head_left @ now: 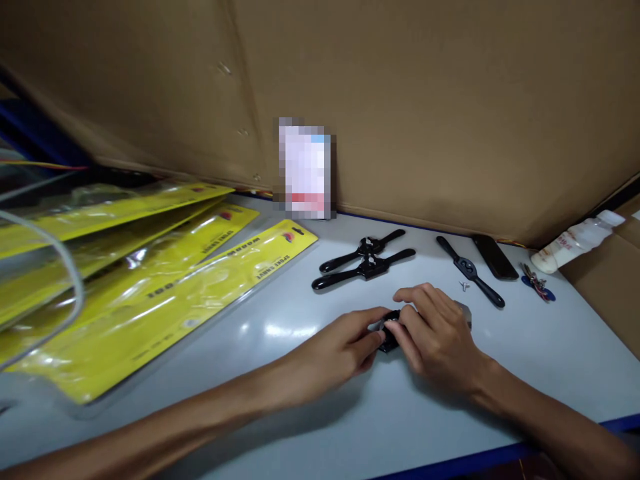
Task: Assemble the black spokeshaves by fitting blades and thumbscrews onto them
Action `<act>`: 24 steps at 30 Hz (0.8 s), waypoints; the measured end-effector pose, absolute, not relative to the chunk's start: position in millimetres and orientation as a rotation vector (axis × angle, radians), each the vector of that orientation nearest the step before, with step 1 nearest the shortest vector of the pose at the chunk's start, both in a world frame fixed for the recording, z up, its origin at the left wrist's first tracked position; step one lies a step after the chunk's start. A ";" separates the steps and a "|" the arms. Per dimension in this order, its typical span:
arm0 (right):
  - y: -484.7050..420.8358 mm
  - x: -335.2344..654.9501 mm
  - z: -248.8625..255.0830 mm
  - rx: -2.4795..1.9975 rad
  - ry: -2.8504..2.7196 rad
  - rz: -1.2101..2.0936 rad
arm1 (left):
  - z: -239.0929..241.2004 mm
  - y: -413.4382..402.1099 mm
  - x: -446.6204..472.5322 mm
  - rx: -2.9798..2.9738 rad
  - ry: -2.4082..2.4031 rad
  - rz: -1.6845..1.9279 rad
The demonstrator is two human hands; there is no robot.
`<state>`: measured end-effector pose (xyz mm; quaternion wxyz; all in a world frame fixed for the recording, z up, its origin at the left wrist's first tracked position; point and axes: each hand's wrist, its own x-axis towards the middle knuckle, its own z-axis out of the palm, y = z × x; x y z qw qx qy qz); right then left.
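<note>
Both hands are closed around a shiny black spokeshave [389,341] low over the table, and most of it is hidden by my fingers. My left hand [350,341] pinches its left part between thumb and fingers. From the right, my right hand [436,333] bends over it, its thumb and fingertips at the middle. A grey metal piece [465,312] shows just past the right knuckles; whether that hand touches it I cannot tell. Behind the hands lie two more black spokeshaves [369,267], side by side. Farther right rests a spokeshave body [467,268], with small silver screws [465,286] near it.
Yellow spokeshave blister packs [200,293] overlap across the left side, with a pale cable [65,253] over them. A blurred upright card [307,170] leans at the cardboard wall [425,100]. At right are a dark phone [495,257], keys [537,283] and a plastic bottle [575,241].
</note>
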<state>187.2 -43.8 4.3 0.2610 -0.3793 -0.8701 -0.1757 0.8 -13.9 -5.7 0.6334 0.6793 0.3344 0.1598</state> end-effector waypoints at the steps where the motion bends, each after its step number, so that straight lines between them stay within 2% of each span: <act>1: -44.8 184.8 3.4 -1.042 -2.344 -0.499 | -6.1 -14.5 1.3 1.552 0.773 0.380; 4: -44.4 183.1 3.2 -1.070 -2.330 -0.486 | -6.7 -15.8 2.0 1.562 0.774 0.408; 9: -31.7 204.5 15.9 -1.083 -2.135 -0.246 | -9.5 -15.9 1.1 1.540 0.776 0.427; 16: -10.9 241.7 25.8 -1.214 -1.951 -0.166 | -17.7 -12.4 -3.0 1.505 0.763 0.395; 24: -20.8 232.0 29.5 -1.226 -2.436 0.456 | -3.3 -13.9 -4.3 1.566 0.709 0.332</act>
